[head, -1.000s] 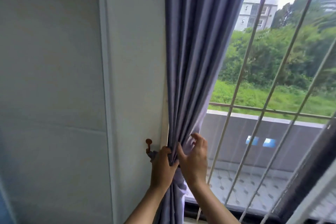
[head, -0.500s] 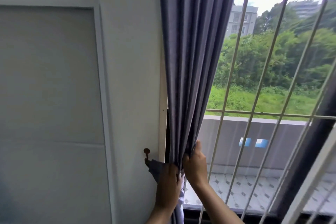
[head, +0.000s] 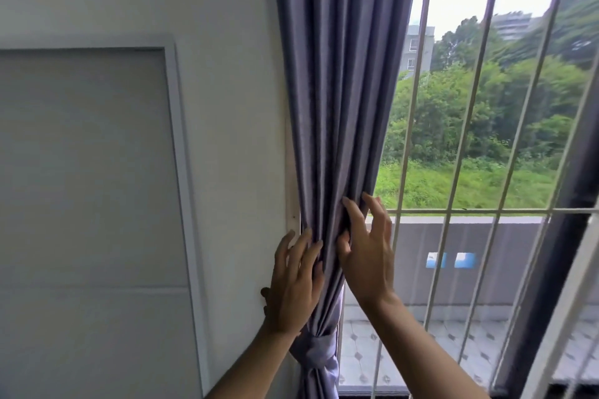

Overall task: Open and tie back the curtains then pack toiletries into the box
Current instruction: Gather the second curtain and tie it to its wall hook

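Both your hands slid up off the tieback (head: 316,354); left hand (head: 293,285) flat, right hand (head: 366,256) loosely smoothing the curtain (head: 337,91). Toiletries still weren't packed.

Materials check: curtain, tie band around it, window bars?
Curtain: looks like woven fabric, grey-purple with a slight sheen; it hangs in soft vertical folds.
Tie band: seemingly the same cloth, matching colour, bunched and creased around the gathered curtain.
Window bars: probably painted metal, cream, thin and straight with a smooth finish; paint hides the base material, so this is a guess.
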`<state>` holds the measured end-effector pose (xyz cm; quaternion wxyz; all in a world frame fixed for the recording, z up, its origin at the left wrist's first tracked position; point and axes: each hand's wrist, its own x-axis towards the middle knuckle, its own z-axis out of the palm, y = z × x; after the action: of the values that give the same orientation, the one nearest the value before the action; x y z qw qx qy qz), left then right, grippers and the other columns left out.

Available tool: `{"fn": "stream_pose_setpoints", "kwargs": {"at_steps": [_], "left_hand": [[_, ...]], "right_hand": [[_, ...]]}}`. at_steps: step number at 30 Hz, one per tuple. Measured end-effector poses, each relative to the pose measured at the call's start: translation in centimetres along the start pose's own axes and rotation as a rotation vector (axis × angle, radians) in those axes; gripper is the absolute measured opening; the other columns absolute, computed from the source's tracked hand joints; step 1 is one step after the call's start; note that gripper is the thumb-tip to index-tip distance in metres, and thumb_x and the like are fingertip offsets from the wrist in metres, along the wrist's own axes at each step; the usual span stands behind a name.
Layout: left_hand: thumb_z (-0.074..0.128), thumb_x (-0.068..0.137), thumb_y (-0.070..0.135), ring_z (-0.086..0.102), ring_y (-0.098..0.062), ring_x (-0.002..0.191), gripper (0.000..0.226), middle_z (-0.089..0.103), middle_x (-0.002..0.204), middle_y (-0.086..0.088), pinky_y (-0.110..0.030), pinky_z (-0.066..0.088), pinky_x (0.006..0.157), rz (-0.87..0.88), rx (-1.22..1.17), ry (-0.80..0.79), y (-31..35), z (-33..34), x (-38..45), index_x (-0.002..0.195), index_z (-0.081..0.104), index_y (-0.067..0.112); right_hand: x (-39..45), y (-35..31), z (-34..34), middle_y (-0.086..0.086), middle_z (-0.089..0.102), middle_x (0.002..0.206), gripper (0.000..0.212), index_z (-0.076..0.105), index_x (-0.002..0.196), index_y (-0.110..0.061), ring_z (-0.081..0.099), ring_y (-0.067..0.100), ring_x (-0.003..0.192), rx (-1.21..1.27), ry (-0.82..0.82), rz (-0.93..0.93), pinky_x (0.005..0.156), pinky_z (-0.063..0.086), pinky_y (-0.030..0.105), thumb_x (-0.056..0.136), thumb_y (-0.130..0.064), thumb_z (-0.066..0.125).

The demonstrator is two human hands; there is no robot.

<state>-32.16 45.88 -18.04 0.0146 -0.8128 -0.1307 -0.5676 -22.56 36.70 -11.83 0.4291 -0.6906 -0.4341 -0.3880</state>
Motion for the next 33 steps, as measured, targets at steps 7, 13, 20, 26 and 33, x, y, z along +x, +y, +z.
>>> {"fn": "stream_pose_setpoints", "kwargs": {"at_steps": [7,13,20,26,33], "left_hand": [[0.055,0.092,0.025,0.042,-0.030,0.128,0.042,0.046,0.142,-0.005,-0.042,0.046,0.099,0.012,0.010,-0.098,0.1,1.6,0.0,0.133,0.048,0.017],[0.051,0.092,0.037,0.042,-0.021,0.128,0.038,0.037,0.141,-0.005,-0.020,0.031,0.106,-0.176,-0.122,-0.115,-0.3,1.7,0.9,0.125,0.048,0.020],[0.052,0.092,0.018,0.040,-0.017,0.131,0.042,0.040,0.143,-0.004,-0.025,0.032,0.111,-0.048,-0.168,-0.131,-0.7,2.0,0.9,0.134,0.043,0.019],[0.047,0.094,0.024,0.053,-0.018,0.112,0.033,0.058,0.122,-0.002,-0.031,0.047,0.098,-0.045,-0.200,-0.299,-1.2,2.9,0.5,0.127,0.046,0.021],[0.047,0.089,0.035,0.048,-0.015,0.100,0.017,0.057,0.100,0.003,-0.023,0.042,0.083,-0.049,-0.109,-0.613,-2.2,4.2,-3.6,0.098,0.053,0.022]], "right_hand": [[-0.9,1.3,0.4,0.012,0.049,0.119,0.036,0.056,0.110,-0.013,0.048,0.036,0.117,-0.064,-0.149,-0.003,0.054,0.058,0.044,0.076,-0.003,0.066],[-2.0,2.6,1.6,0.009,0.049,0.102,0.007,0.057,0.088,-0.012,0.051,0.032,0.103,-0.105,-0.347,0.057,0.050,0.055,0.041,0.082,-0.016,0.055],[-4.1,3.4,3.3,0.011,0.054,0.100,0.019,0.061,0.098,-0.012,0.054,0.033,0.090,-0.122,-0.561,0.144,0.065,0.054,0.042,0.089,-0.022,0.047],[-6.4,4.5,4.7,0.009,0.062,0.093,0.021,0.062,0.101,-0.013,0.059,0.030,0.079,-0.107,-0.636,0.179,0.065,0.052,0.035,0.090,-0.020,0.045],[-10.2,5.9,5.7,0.003,0.059,0.106,0.027,0.062,0.107,-0.021,0.059,0.024,0.093,-0.131,-0.777,0.173,0.066,0.044,0.031,0.091,-0.025,0.041]]}}
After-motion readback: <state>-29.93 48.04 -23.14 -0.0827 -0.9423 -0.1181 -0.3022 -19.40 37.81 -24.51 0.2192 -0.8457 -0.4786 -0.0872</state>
